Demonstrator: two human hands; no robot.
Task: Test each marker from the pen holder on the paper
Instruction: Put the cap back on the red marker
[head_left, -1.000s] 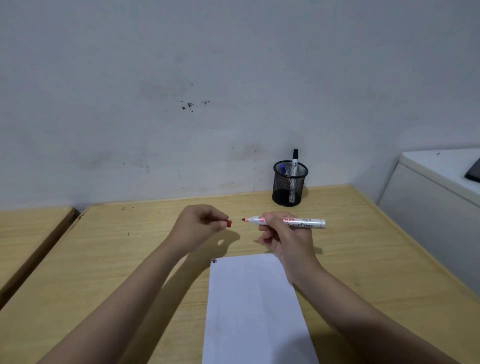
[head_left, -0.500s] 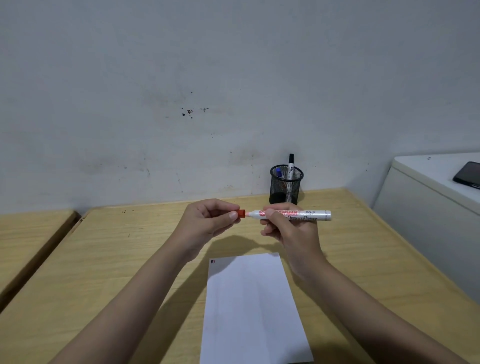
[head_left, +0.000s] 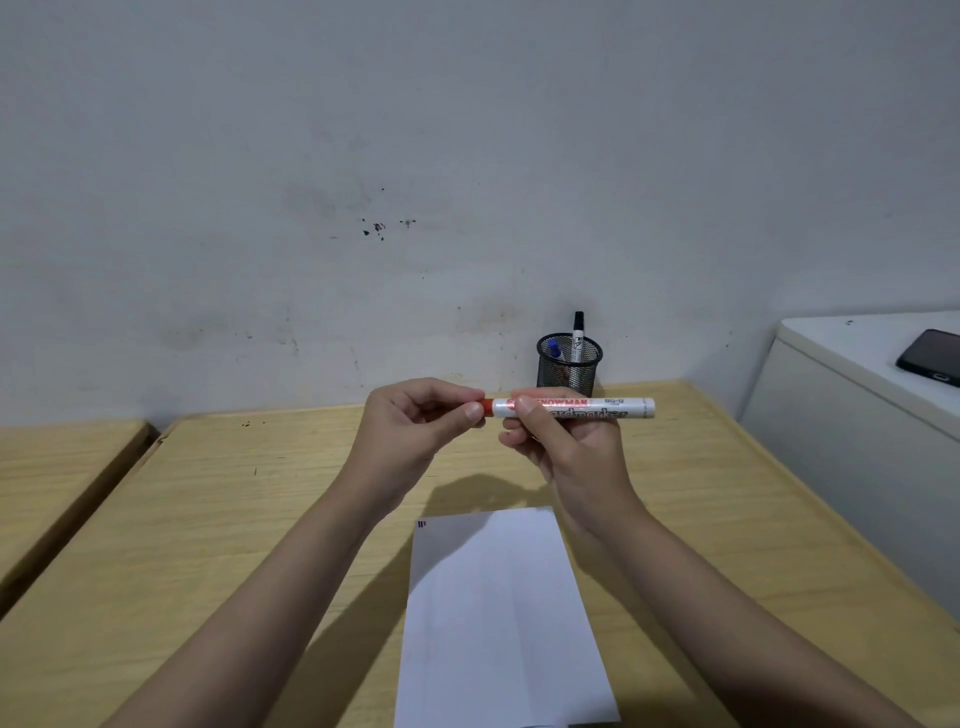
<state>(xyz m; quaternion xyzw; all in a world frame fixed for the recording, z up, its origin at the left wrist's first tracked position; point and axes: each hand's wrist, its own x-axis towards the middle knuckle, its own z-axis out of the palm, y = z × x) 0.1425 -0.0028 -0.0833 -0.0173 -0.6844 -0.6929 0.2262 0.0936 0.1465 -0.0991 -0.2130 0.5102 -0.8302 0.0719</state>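
We are noting a red-capped marker (head_left: 571, 408) being held level above the worktop (head_left: 208, 519), in front of the pen holder (head_left: 569, 366). The right hand (head_left: 569, 452) is gripping the white barrel, its fingers (head_left: 525, 405) curling over the printed label. The left hand (head_left: 415, 423) is pinching the red cap (head_left: 487, 407) at the marker's left end, thumb and forefinger closing on it; the cap is sitting against the barrel, though we cannot tell whether it is fully seated.

The pen holder, a black mesh cup, is standing at the back of the worktop against the wall (head_left: 467, 156). Inside it a black-capped marker (head_left: 578, 338) is standing upright and a blue-capped marker (head_left: 555, 348) is leaning to the left.

The paper (head_left: 498, 623) is lying flat on the worktop nearer to us than the pen holder, below both hands. Small dark marks (head_left: 421, 524) are showing at its far left corner.

To the right of the pen holder, a dark phone (head_left: 932, 357) is resting on a white cabinet (head_left: 857, 415).
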